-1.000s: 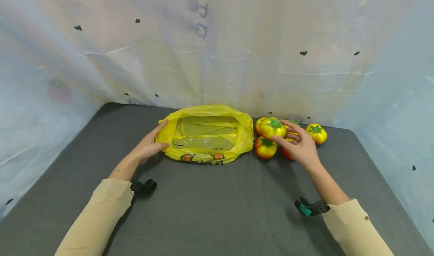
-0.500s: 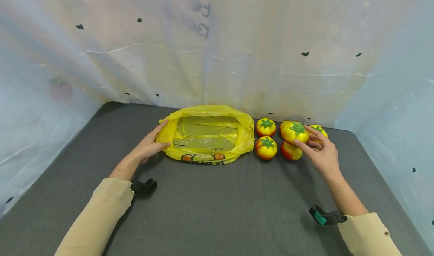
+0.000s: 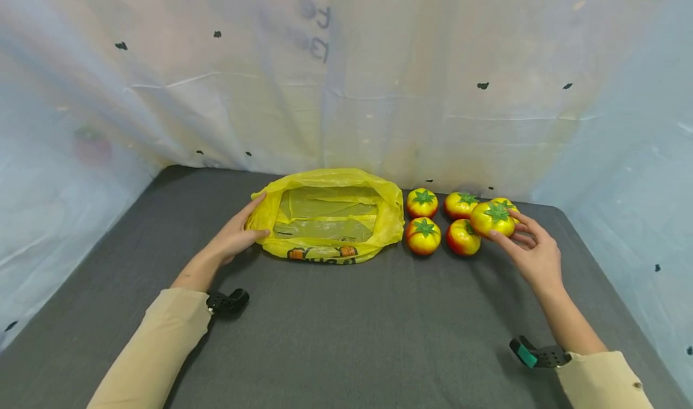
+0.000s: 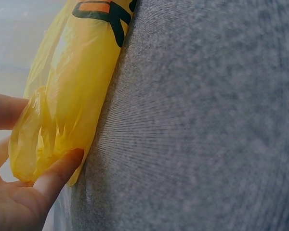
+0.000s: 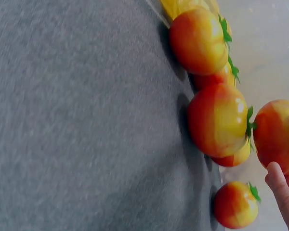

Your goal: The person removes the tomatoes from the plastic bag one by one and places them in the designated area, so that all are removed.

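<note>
My left hand grips the left end of an open yellow plastic bag, its thumb in front and other fingers behind, as the left wrist view shows on the bag's side. My right hand holds a yellow-red toy tomato with a green leafy top between thumb and fingers, raised off the table. This tomato hangs apart from the table in the right wrist view. Below and left of it stand several similar tomatoes, right of the bag. One tomato is partly hidden behind the held one.
A dark grey cloth-covered table lies under everything. Behind it hangs a pale translucent sheet with black marks, and similar sheeting encloses both sides. Black bands sit at both wrists.
My right hand has carried the held tomato to the right and slightly nearer me, uncovering the tomatoes beside the bag. My left hand and the bag have stayed in place.
</note>
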`<state>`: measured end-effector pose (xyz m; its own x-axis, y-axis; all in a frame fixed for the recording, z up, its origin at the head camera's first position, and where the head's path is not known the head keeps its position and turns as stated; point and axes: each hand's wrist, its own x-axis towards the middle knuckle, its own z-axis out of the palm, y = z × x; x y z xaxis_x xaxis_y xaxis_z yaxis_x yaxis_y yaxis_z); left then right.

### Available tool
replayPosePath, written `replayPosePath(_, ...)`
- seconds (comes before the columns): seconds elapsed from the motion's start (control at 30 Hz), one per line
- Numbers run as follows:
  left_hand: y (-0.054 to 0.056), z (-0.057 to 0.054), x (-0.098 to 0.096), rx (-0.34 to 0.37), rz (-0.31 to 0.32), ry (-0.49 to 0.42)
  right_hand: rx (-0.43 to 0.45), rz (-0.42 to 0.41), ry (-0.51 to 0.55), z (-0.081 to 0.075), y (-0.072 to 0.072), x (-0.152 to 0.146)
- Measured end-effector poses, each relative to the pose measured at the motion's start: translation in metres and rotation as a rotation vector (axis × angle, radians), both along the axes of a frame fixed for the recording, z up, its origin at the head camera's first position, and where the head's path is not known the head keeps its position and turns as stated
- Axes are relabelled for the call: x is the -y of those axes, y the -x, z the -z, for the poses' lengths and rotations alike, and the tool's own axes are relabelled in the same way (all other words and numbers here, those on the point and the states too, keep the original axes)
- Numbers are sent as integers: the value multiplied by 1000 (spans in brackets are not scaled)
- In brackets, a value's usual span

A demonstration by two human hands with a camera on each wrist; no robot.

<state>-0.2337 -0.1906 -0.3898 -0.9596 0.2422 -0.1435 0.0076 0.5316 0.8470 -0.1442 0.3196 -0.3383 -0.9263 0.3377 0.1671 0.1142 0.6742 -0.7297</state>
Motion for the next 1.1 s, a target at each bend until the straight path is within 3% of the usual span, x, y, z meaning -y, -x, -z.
replayPosePath(0.13,0,1,1,-2,2,-5,4,36,-2,10,2,-11)
replayPosePath(0.37,1,1,1,-5,-4,-7,7,73,-77,63,29,-67)
replayPosePath(0.53,1,1,1,-12,-7,-4,31,86,-76,84,36,-89)
replayPosePath(0.63,1,2,1,-20,-4,-7,63,98,-85,79,31,-84)
replayPosePath(0.77,1,2,1,-21,-2,3,144,86,-68,52,15,-58)
replayPosePath(0.97,0,0,-1,-18,0,18,191,80,-38,57,15,-62)
replayPosePath(1.1,-1,0,-1,-23,1,22,238,130,-8,39,6,-42)
